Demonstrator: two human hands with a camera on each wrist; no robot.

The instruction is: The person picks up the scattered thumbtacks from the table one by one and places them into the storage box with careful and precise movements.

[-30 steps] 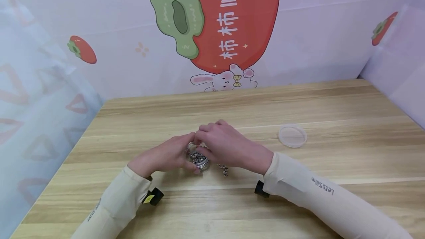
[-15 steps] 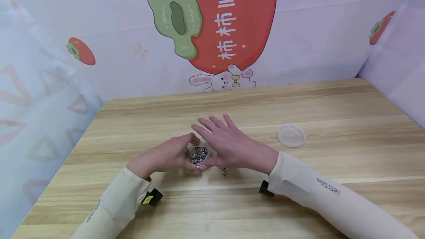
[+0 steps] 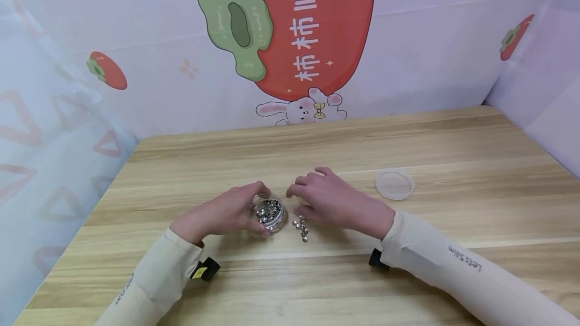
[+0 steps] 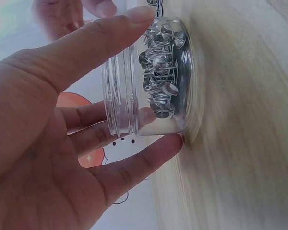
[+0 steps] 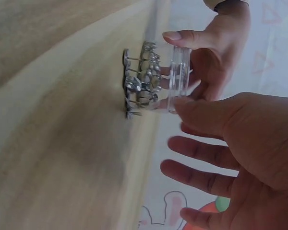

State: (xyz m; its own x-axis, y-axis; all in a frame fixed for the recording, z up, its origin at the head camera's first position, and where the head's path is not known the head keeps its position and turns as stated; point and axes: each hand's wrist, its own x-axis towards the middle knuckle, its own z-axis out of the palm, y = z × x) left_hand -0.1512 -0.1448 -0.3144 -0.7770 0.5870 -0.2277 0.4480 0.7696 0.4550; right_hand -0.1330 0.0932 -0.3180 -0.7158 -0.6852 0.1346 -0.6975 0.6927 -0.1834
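The left hand (image 3: 222, 211) holds a clear round jar (image 4: 121, 88), thumb and fingers bent round its side, and the jar sits on the wooden table (image 3: 344, 286) with shiny metal tacks (image 3: 269, 211) inside. The right hand (image 3: 326, 197) holds nothing, its fingers loose and a bit bent, near some loose tacks (image 3: 304, 230) beside the jar. A clear lid (image 3: 394, 184) lies farther right.

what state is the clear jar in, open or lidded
Open: nothing caps the jar, and a round clear lid lies apart on the table.
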